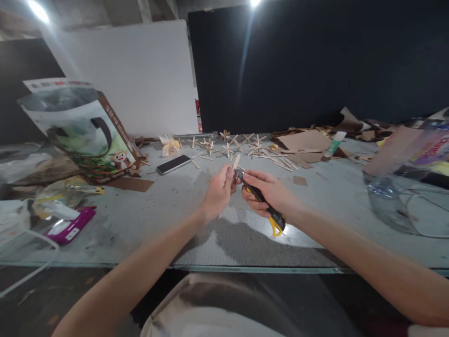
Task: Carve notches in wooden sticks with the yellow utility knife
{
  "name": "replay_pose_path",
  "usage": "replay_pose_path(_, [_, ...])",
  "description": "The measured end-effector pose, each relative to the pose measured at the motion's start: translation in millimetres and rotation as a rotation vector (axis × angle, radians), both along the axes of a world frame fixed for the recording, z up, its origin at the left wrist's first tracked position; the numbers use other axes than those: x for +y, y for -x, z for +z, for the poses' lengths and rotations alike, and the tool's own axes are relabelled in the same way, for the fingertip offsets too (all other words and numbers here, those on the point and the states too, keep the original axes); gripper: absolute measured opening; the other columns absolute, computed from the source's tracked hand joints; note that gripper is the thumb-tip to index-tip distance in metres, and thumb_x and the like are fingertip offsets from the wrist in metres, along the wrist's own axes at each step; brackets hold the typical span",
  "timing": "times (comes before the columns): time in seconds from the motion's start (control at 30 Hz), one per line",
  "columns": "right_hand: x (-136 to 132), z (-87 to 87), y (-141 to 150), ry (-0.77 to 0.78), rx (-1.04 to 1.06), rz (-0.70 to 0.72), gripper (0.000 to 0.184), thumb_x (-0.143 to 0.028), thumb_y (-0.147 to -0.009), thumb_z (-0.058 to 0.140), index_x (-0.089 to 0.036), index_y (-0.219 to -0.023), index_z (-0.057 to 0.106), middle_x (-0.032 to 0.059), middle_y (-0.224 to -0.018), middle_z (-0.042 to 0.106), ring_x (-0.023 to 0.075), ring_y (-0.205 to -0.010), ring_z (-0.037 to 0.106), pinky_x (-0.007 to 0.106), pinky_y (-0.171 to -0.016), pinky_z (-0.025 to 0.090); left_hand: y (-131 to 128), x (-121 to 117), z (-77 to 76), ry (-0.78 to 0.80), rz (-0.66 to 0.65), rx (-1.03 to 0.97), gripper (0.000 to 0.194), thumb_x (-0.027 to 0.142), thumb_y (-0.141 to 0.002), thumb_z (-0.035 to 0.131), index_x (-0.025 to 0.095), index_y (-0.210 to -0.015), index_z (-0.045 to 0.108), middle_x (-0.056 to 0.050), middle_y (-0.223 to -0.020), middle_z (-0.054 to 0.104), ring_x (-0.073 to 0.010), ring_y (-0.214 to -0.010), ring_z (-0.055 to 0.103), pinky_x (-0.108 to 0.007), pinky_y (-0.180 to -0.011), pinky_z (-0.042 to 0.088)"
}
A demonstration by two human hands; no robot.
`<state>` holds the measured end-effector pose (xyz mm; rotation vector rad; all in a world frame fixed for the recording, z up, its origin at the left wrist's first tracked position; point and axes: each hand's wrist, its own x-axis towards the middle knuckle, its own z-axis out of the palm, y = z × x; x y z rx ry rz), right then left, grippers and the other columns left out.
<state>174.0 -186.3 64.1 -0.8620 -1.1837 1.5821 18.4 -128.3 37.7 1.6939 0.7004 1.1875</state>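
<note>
My left hand [220, 188] is closed on a pale wooden craft stick [236, 161], whose rounded end points up and away from me. In my right hand [264, 189] is a black and yellow utility knife [258, 195], gripped along its handle. The knife's metal tip meets the stick close to my left fingertips; the exact point of contact is partly hidden by fingers. Both hands are held above the grey table [168, 220]. Beyond them lie several thin wooden sticks [254, 146], some crossed over each other.
A phone [173, 164] lies behind my left hand. Left stand a large printed bag [87, 135] and a purple device [72, 227]. Cardboard pieces [303, 141] and a glue stick [335, 144] are at the back right. A clear plastic container [389, 201] stands at the right.
</note>
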Motion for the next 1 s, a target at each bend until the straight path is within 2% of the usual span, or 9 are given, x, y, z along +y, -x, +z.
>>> replay_pose_path(0.2, [3.8, -2.2, -2.0, 0.027, 0.045, 0.020, 0.026, -0.043, -0.094, 0.071, -0.025, -0.096, 0.052, -0.0094, -0.057, 0.050, 0.0048, -0.034, 0.028, 0.016, -0.029, 0.024, 0.4, 0.9, -0.5, -0.058, 0.019, 0.042, 0.048, 0.067, -0.105, 0.040, 0.023, -0.086, 0.044, 0.003, -0.073, 0.050, -0.0087, -0.054, 0.037, -0.025, -0.050, 0.030])
replay_pose_path(0.5, [9.9, -6.4, -4.5, 0.043, 0.076, 0.068, 0.023, -0.040, -0.096, 0.069, -0.024, -0.100, 0.053, -0.0101, -0.059, 0.048, 0.0041, -0.034, 0.026, 0.016, -0.029, 0.022, 1.1, 3.6, -4.6, -0.223, 0.144, 0.157, 0.045, 0.062, -0.108, 0.033, 0.025, -0.087, 0.044, 0.003, -0.067, 0.052, -0.0124, -0.055, 0.045, -0.030, -0.057, 0.037])
replay_pose_path(0.67, [3.7, -3.6, -0.7, 0.039, 0.052, 0.029, 0.021, -0.040, -0.098, 0.067, -0.025, -0.098, 0.052, -0.0097, -0.059, 0.048, 0.0050, -0.035, 0.028, 0.016, -0.030, 0.024, 1.5, -0.3, -0.7, -0.243, 0.178, 0.213, 0.040, 0.057, -0.110, 0.030, 0.026, -0.088, 0.042, 0.003, -0.067, 0.053, -0.0142, -0.056, 0.048, -0.032, -0.060, 0.040])
replay_pose_path(0.83, [1.2, 2.6, 1.9, 0.073, -0.042, -0.039, 0.015, -0.038, -0.103, 0.058, -0.024, -0.100, 0.055, -0.0081, -0.058, 0.049, 0.0062, -0.036, 0.031, 0.017, -0.031, 0.026, 2.2, 0.2, -0.8, -0.283, 0.284, 0.379, 0.033, 0.047, -0.111, 0.031, 0.026, -0.092, 0.048, 0.000, -0.073, 0.059, -0.0170, -0.063, 0.055, -0.033, -0.067, 0.042])
replay_pose_path(1.0, [2.9, 2.4, 1.0, 0.202, -0.133, -0.089, 0.013, -0.033, -0.106, 0.050, -0.021, -0.103, 0.056, -0.0079, -0.057, 0.046, 0.0059, -0.035, 0.030, 0.017, -0.031, 0.023, 6.1, 14.4, -5.7, -0.197, 0.379, 0.661, 0.028, 0.032, -0.110, 0.033, 0.024, -0.098, 0.057, -0.003, -0.078, 0.063, -0.0188, -0.068, 0.057, -0.032, -0.067, 0.039])
